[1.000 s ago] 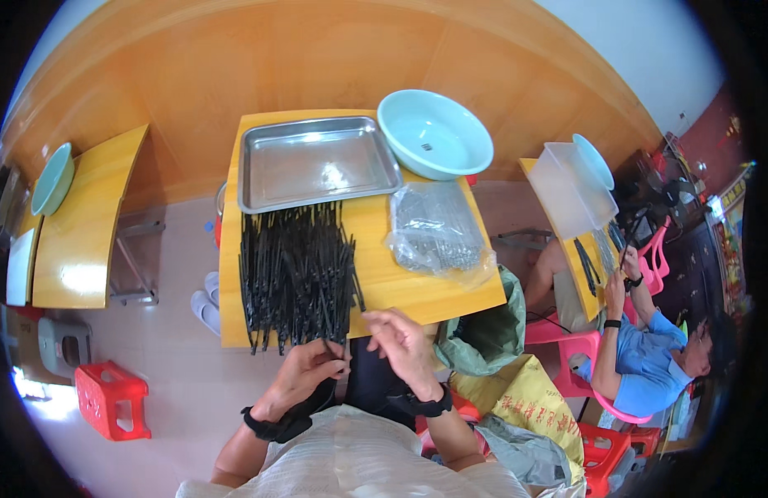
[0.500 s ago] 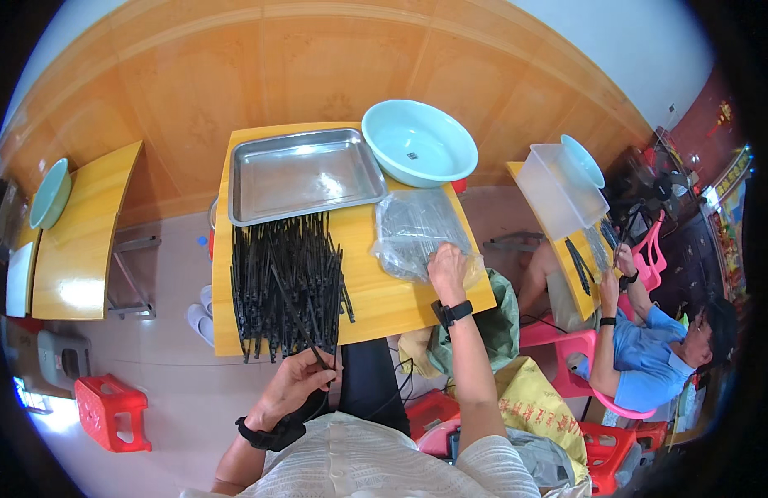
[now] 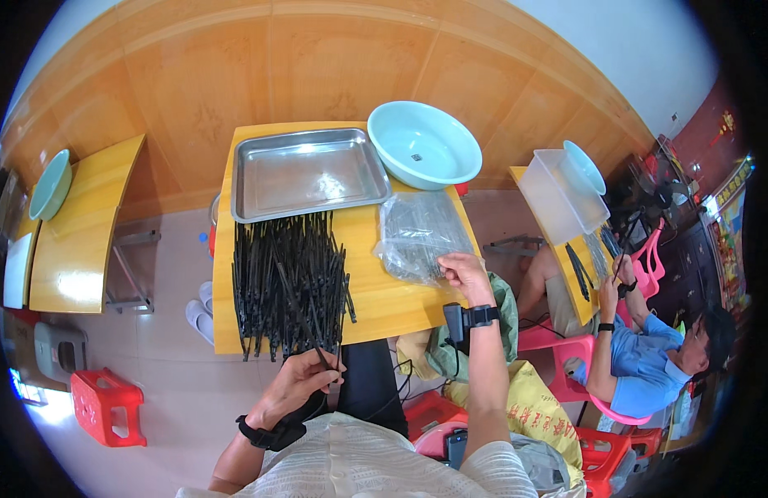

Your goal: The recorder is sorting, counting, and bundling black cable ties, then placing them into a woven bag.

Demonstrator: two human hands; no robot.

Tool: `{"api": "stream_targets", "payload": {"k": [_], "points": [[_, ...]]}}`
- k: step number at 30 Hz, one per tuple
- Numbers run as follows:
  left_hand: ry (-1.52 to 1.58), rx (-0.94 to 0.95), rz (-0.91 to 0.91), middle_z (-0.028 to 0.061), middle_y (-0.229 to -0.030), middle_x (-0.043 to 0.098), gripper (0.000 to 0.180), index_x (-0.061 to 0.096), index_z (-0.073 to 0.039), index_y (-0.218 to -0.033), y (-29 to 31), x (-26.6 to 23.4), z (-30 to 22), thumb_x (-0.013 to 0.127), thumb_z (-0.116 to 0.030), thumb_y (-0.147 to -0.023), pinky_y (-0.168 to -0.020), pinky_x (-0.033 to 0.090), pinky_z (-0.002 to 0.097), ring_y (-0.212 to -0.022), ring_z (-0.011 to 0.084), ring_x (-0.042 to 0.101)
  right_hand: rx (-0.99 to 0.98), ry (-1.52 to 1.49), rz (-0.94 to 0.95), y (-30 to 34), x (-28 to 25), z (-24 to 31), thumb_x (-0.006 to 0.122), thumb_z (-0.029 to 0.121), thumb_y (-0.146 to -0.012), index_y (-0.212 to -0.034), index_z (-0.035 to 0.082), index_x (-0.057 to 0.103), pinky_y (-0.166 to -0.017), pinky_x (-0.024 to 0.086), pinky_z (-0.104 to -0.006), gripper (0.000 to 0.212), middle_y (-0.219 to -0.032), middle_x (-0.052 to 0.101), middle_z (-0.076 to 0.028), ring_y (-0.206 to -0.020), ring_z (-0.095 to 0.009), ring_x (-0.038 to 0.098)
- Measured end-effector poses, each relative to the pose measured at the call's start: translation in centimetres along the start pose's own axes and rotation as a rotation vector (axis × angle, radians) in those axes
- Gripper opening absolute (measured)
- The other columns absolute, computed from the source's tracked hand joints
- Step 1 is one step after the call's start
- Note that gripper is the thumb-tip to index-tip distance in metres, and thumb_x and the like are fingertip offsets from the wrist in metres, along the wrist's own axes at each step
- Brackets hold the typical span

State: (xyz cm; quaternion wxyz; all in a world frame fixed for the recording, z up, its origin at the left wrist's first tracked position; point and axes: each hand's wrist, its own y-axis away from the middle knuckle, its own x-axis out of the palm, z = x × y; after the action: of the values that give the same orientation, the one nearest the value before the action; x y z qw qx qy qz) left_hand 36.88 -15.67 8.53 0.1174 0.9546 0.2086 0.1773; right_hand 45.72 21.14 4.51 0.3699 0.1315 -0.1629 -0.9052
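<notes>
A dense heap of long, thin black strips (image 3: 276,274) lies on the left part of the yellow table (image 3: 371,309). At the table's near edge my left hand (image 3: 305,386) is closed round the lower end of one black strip, whose length slants up over the heap. To the right lies a clear plastic bag (image 3: 421,228) filled with thin greyish pieces. My right hand (image 3: 468,277) is over the bag's lower right corner, thumb and fingers pinched together. Anything held between those fingertips is too small to make out.
A shallow metal tray (image 3: 309,197) and a pale blue basin (image 3: 425,149) stand at the back of the table. Green and yellow sacks (image 3: 537,419) crowd my right side. Further right, another person (image 3: 641,357) sits working at a table. A red stool (image 3: 110,407) stands left.
My right hand has shifted slightly right and turned, its fingers drawing back from the bag into a pinch. The left hand still grips the strip in nearly the same place.
</notes>
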Motion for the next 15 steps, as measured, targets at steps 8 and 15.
{"api": "stream_targets", "payload": {"k": [8,15], "points": [[0.030,0.018,-0.002,0.0032,-0.092,0.057,0.007,0.053,-0.001,-0.093,0.0,-0.5,0.9,0.053,-0.003,-0.086,-0.064,0.045,0.0217,-0.080,0.0095,0.057,0.164,-0.266,0.114,-0.4,-0.9,-0.1,0.063,0.013,-0.079,-0.083,-0.001,0.062,-0.037,0.027,-0.0163,0.014,-0.063,0.054,-0.001,-0.048,-0.004,0.045],[0.028,0.007,0.020,0.0047,-0.094,0.058,0.007,0.053,-0.001,-0.092,-0.1,-0.3,0.6,0.054,-0.003,-0.086,-0.064,0.045,0.0218,-0.081,0.0108,0.058,-0.050,0.187,-0.106,0.0,0.1,-0.1,0.060,0.014,-0.076,-0.073,0.001,0.065,-0.043,0.040,-0.0251,0.014,-0.061,0.061,-0.008,-0.052,-0.015,0.056]]}}
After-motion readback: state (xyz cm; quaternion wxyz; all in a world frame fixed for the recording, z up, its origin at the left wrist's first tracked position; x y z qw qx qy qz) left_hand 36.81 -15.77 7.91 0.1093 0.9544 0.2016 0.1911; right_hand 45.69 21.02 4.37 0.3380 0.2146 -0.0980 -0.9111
